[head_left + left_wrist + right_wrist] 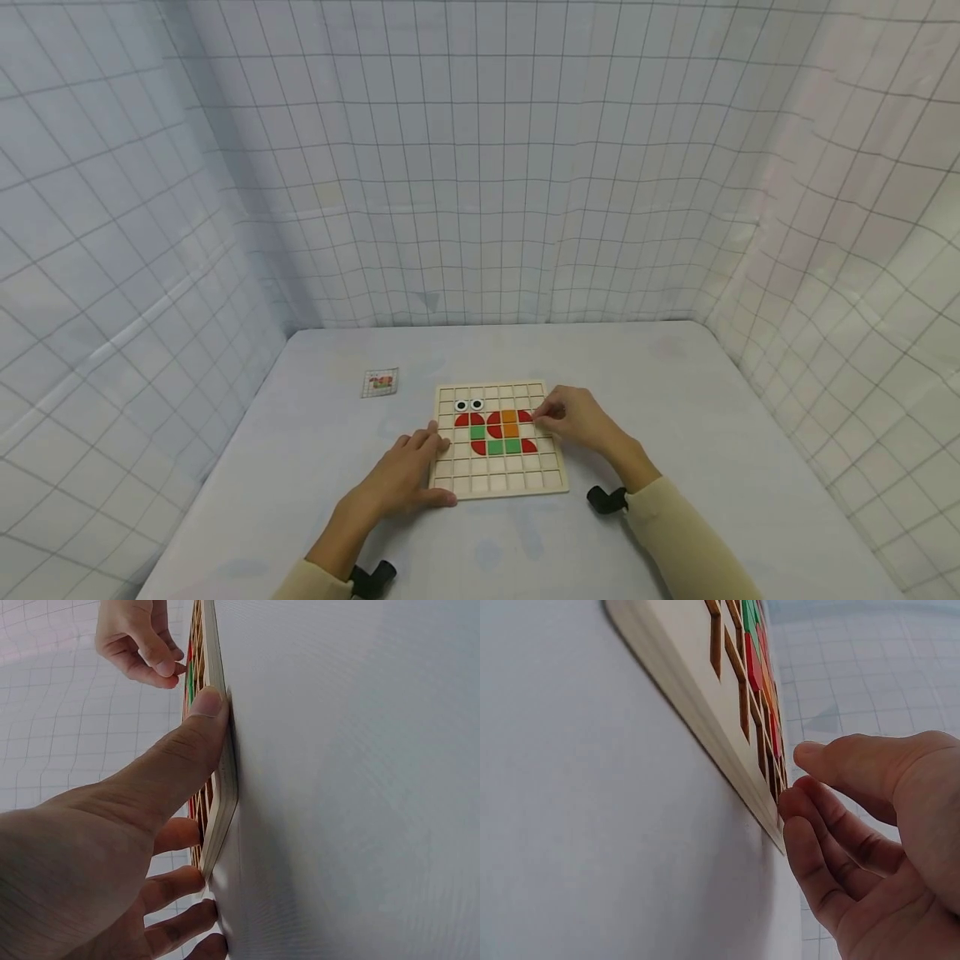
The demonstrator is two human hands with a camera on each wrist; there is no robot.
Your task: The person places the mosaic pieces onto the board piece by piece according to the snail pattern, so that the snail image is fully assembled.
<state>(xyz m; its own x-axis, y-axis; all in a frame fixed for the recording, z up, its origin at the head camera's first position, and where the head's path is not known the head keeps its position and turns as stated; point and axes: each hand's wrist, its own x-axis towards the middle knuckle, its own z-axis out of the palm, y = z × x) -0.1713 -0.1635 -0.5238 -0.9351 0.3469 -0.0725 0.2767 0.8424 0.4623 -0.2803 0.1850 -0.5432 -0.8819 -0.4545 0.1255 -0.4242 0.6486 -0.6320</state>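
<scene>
A square wooden grid board (498, 483) lies flat on the table, with red, orange and green tiles in some of its cells. Two round eye tiles (477, 405) sit near its upper left. My left hand (401, 471) holds the board at its near left corner, thumb against the near edge and fingers along the left side. At the right edge, the fingertips of my right hand (581, 417) are beside a red quarter-round tile (523, 415). In the right wrist view, its thumb and bent fingers stand slightly apart with no tile visible between them.
A small picture card (380, 382) with a coloured pattern lies beyond the board to the left. White grid-lined sheets (480, 167) enclose the table (660, 375) at the back and both sides. Black wrist mounts (606, 500) show at the sleeves.
</scene>
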